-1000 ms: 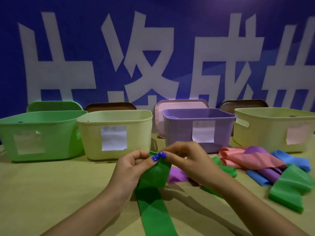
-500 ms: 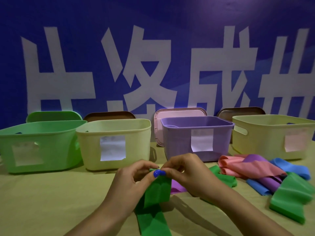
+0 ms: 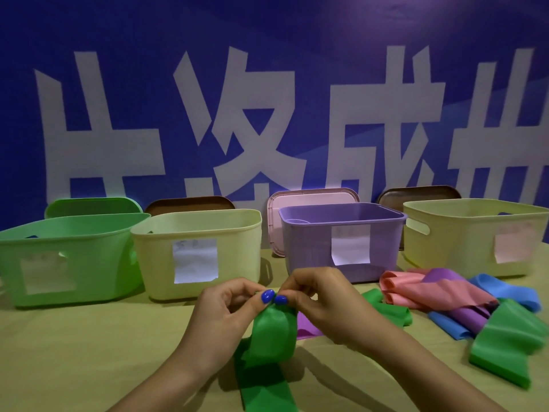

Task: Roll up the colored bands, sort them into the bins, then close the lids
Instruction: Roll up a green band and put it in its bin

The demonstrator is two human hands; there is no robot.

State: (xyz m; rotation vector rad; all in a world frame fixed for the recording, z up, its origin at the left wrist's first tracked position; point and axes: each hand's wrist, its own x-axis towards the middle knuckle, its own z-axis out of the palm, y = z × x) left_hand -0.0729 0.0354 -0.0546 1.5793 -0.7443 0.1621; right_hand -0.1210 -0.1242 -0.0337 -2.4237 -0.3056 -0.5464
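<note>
A green band (image 3: 269,346) runs from the table's near edge up to my hands, its top end curled over. My left hand (image 3: 228,313) and my right hand (image 3: 326,301) both pinch that top end, thumbs side by side. Behind them stand a green bin (image 3: 68,260), a pale yellow bin (image 3: 199,251), a purple bin (image 3: 341,239) and a second pale yellow bin (image 3: 475,236), all without lids on. A purple band (image 3: 307,328) lies partly hidden under my right hand.
A heap of loose bands lies at the right: pink (image 3: 427,292), purple (image 3: 469,318), blue (image 3: 505,289) and green (image 3: 508,343). Lids lean on the blue wall behind the bins: green (image 3: 92,206), brown (image 3: 190,205), pink (image 3: 312,197), brown (image 3: 419,194).
My hands have stayed together on the green band's end while it curls over further into a thicker fold. The camera has tipped up a little, so the bins sit lower in view.
</note>
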